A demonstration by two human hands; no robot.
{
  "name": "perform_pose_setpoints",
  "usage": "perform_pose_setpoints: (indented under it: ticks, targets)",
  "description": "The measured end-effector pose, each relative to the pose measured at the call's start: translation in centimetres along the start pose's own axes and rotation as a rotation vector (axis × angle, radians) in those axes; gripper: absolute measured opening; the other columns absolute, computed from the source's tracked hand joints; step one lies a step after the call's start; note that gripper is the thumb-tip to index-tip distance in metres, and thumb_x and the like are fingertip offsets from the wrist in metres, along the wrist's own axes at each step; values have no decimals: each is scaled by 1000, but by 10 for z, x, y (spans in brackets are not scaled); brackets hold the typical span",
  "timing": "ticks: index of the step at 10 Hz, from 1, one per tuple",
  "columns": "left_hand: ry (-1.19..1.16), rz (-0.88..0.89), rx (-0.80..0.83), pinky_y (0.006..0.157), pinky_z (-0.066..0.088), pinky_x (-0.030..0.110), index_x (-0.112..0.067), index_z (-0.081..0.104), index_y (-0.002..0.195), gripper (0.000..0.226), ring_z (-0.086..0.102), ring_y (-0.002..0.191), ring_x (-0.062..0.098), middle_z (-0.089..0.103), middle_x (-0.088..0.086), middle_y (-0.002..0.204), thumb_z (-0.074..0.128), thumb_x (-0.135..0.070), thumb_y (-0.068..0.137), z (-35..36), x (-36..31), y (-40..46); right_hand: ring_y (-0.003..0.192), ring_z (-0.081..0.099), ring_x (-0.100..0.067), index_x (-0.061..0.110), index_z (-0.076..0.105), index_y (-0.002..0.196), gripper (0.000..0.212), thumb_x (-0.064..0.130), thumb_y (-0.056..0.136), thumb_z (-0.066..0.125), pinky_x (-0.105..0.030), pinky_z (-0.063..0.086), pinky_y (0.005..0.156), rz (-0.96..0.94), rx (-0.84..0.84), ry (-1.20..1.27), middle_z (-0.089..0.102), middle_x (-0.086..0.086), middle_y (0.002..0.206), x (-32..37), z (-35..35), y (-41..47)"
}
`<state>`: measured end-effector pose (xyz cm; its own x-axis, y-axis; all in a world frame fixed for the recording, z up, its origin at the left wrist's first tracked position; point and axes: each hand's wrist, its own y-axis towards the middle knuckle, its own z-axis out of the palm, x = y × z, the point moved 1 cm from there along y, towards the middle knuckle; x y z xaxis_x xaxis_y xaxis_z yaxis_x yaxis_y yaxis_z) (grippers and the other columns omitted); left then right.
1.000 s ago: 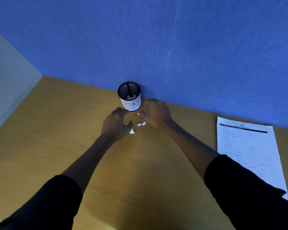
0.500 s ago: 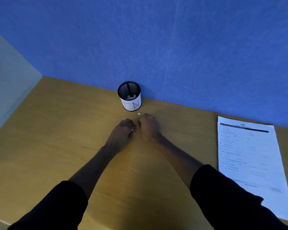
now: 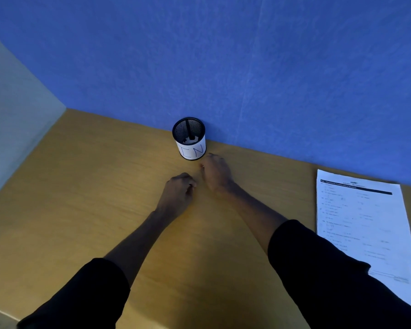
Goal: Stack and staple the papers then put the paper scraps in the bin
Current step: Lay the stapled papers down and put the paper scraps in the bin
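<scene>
Mesh bin (image 3: pixel 189 138): upright at desk's (image 3: pixel 81 186) back edge. Papers (image 3: pixel 363 224): long axis running front-back, right edge. Left hand (image 3: pixel 177 194), right hand (image 3: pixel 216 173): curled shut, contents possibly scraps, unclear.

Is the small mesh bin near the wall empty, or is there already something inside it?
Not empty. White paper scraps lie at the bottom of the upright mesh bin.

Both the left hand (image 3: pixel 179 189) and right hand (image 3: pixel 216 172) are curled knuckles-up on the counter (image 3: pixel 86 186); their palms and any contents are hidden. Bin (image 3: pixel 189 138) contents: pale bits at the bottom, too small to identify. Papers (image 3: pixel 363 224): print blurred, illegible; near corner covered by the right sleeve (image 3: pixel 337 281). Both sleeves are cut off by the lower edge
</scene>
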<state>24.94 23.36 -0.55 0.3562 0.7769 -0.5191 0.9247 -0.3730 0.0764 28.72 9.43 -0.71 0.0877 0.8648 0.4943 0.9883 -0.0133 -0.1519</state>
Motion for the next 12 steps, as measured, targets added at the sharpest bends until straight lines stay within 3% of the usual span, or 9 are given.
perform_pose_setpoints:
  ticks: [2, 3, 4, 5, 6, 7, 8, 9, 12]
  targets:
    - [-73, 15, -144, 66, 57, 38, -5, 73, 81, 19, 65, 71, 20, 70, 7, 85, 63, 11, 76, -29, -4, 17, 87, 65, -16, 7, 75, 91, 17, 6, 87, 59, -22, 40, 74, 104, -14, 295, 71, -3, 88, 5, -15, 0]
    - [-153, 3, -279, 69, 59, 36, -2, 73, 84, 16, 67, 75, 21, 71, 10, 88, 65, 9, 78, -54, -12, 35, 75, 64, -11, 7, 78, 83, 14, 5, 84, 64, -23, 43, 70, 91, -44, 452, 73, -3, 78, 5, -27, 0]
    - [-197, -7, -380, 72, 50, 9, -3, 74, 84, 14, 67, 77, 16, 72, 10, 88, 65, 7, 78, -77, -23, 55, 70, 65, -7, 5, 79, 82, 10, 6, 81, 69, -22, 51, 67, 62, -229, 737, 77, -7, 79, 18, -50, 1]
    - [-193, -78, -399, 69, 39, 1, -4, 75, 84, 17, 67, 79, 16, 73, 9, 89, 63, 4, 76, -87, -26, 79, 70, 65, -6, 7, 79, 82, 10, 6, 80, 69, -19, 51, 70, 66, -307, 816, 76, -5, 79, 33, -72, 16]
    - [-156, -128, -336, 73, 47, 20, -3, 76, 90, 23, 69, 85, 24, 75, 13, 94, 57, 5, 78, -86, -25, 96, 75, 68, -19, 9, 77, 78, 14, 11, 82, 63, -29, 53, 67, 45, -206, 588, 75, -8, 80, 41, -81, 35]
    - [-104, -126, -265, 70, 47, 30, -3, 76, 94, 28, 64, 76, 24, 75, 18, 91, 52, 6, 82, -82, -28, 102, 76, 61, -29, 15, 74, 84, 20, 13, 83, 54, -31, 47, 64, -1, -94, 260, 67, -7, 79, 45, -84, 41]
    - [-78, -117, -256, 73, 49, 33, -3, 74, 99, 33, 66, 84, 31, 75, 17, 94, 48, 8, 83, -78, -27, 104, 90, 67, -25, 22, 75, 99, 32, 8, 80, 54, -34, 55, 76, -22, -190, 230, 75, 0, 95, 40, -87, 37]
    - [-32, -107, -271, 71, 45, 25, -2, 73, 101, 32, 67, 88, 31, 74, 15, 99, 48, 6, 82, -77, -26, 104, 90, 70, -15, 21, 75, 93, 28, 6, 77, 58, -35, 57, 81, 24, -278, 382, 77, 6, 90, 29, -81, 35]
    - [53, 59, -328, 59, 54, 40, -5, 70, 90, 11, 64, 68, 26, 69, 10, 88, 62, -3, 82, -62, -18, 76, 82, 72, -15, 9, 76, 85, 13, 3, 75, 69, -30, 57, 84, 140, -298, 670, 77, -5, 85, -13, -55, 7]
